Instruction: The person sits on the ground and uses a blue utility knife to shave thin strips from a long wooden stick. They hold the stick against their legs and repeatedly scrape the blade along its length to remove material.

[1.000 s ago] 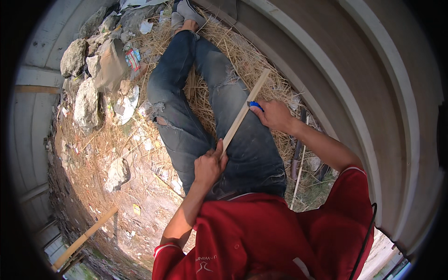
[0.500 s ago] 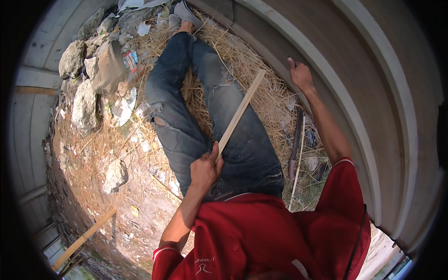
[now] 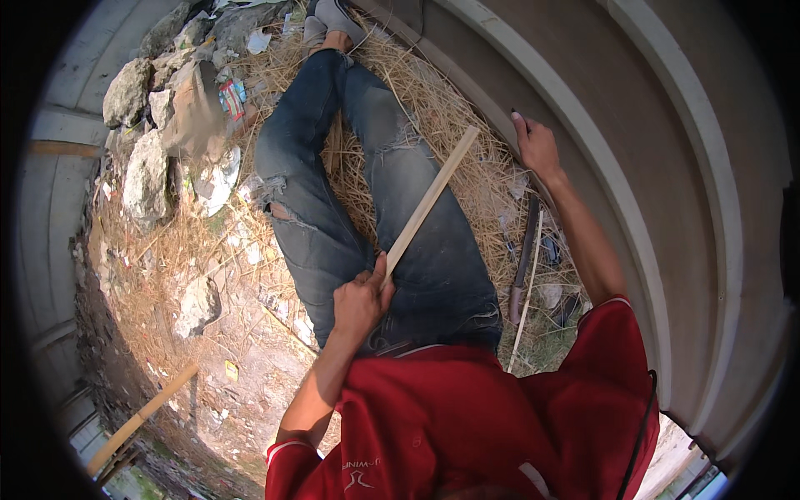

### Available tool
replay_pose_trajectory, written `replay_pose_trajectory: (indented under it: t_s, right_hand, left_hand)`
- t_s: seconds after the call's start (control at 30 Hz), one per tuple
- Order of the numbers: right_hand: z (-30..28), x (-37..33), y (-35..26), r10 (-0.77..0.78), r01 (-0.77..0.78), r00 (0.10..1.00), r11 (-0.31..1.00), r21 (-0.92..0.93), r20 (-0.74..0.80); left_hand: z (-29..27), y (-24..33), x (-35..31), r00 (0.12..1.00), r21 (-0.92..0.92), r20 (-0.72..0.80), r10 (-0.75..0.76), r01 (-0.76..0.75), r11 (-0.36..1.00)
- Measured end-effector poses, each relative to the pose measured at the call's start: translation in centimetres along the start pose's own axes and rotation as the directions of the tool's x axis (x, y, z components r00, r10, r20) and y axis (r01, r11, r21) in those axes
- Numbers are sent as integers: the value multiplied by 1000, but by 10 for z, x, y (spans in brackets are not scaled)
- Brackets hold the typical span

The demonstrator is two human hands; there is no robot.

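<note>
Stick [image 3: 431, 202] gripped over the thigh

Left hand [image 3: 358, 302] has its fingers clamped on the stick's lower end; from there it slants toward one o'clock across the jeans [image 3: 433, 287]. Toward two o'clock, the right hand [image 3: 537, 150] is raised near the ridged wall [image 3: 583, 83], fingers curled; I cannot tell whether they hold anything. A long dark tool [image 3: 524, 258] lies at three o'clock.

I count two hands [image 3: 358, 304], one slat [image 3: 432, 202], two shoes [image 3: 337, 21] far off, one pole [image 3: 142, 418] near left, one dark tool [image 3: 527, 242] and one thin stick [image 3: 527, 292] at right, and at least four rocks [image 3: 146, 179] at left.
</note>
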State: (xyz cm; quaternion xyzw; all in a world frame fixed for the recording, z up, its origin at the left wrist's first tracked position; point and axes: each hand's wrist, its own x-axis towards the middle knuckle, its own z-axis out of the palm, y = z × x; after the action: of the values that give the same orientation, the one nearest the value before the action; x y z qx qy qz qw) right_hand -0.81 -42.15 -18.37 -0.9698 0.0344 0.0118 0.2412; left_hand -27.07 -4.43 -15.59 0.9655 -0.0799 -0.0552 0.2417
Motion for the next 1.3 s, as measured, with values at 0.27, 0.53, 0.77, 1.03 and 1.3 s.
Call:
replay_pose_trajectory:
  t_s: [0.27, 0.53, 0.77, 1.03, 1.3]
  right_hand:
    - [6, -21, -26, -79, 84, 984, 996, -27, 157]
    - [1, -79, -74, -367, 376, 857, 925, 50, 361]
    - [-11, -11, -21, -5, 7, 998, 999, -32, 56]
    - [-5, -57, -81, -112, 36, 985, 882, 470, 134]
    - [10, -82, -120, -202, 26, 964, 724, 689, 175]
  left_hand:
    - [-6, 6, -1, 999, -25, 30, -24, 24, 999]
    - [0, 4, 6, 1000, -34, -6, -1, 1, 999]
    - [-14, 7, 5, 993, -148, 85, -76, 88, 985]
    - [-20, 7, 49, 962, -805, 208, -175, 270, 529]
    - [-61, 18, 80, 952, -877, 253, -171, 300, 375]
